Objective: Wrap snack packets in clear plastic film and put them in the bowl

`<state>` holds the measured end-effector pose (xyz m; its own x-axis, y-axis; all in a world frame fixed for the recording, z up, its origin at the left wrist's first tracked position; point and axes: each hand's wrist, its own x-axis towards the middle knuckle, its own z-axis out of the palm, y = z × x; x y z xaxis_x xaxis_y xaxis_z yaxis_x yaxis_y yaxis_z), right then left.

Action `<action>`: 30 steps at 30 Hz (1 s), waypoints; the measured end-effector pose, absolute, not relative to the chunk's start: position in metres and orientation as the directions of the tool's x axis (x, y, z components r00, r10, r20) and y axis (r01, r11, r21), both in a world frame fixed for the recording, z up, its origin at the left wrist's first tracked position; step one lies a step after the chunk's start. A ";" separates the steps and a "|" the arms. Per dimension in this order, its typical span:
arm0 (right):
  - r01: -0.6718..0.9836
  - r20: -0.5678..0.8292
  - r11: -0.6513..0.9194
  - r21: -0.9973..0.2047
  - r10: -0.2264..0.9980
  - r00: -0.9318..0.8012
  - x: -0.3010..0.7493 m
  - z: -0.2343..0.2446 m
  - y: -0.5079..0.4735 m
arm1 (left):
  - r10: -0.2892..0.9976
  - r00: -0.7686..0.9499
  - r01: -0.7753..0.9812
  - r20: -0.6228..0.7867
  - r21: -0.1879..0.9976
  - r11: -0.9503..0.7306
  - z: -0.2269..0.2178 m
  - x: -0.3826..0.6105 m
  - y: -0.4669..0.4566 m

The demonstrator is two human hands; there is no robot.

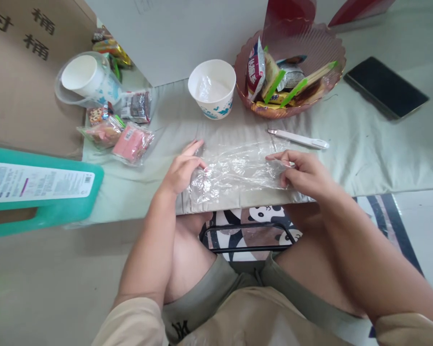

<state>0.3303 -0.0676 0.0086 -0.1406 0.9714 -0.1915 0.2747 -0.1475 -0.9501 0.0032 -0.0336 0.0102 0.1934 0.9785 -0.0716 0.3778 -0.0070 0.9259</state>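
A crumpled clear plastic bag [238,168] is stretched flat across the near edge of the cloth-covered table. At its left end rests my left hand [183,168], fingers apart, the thumb touching the plastic. My right hand [305,172] pinches the bag's right end between thumb and curled fingers, its index finger pointing left over the film. Just beyond the right hand lies a white utility knife [299,138]. Behind the bag stands a white paper cup [212,91] with a blue print and something clear and shiny inside.
A pink scalloped bowl [332,53] holds packaged snacks. To its right is a black phone [387,87]. On the left are wrapped snacks [133,144], tipped paper cups [81,74] in a clear sleeve, a cardboard box [29,96] and a teal handled container [90,192].
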 end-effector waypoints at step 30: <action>0.678 -0.084 -0.123 -0.724 0.992 0.090 0.319 0.013 -0.060 | 0.886 0.253 0.423 -0.388 0.868 0.259 0.053 0.001 -0.058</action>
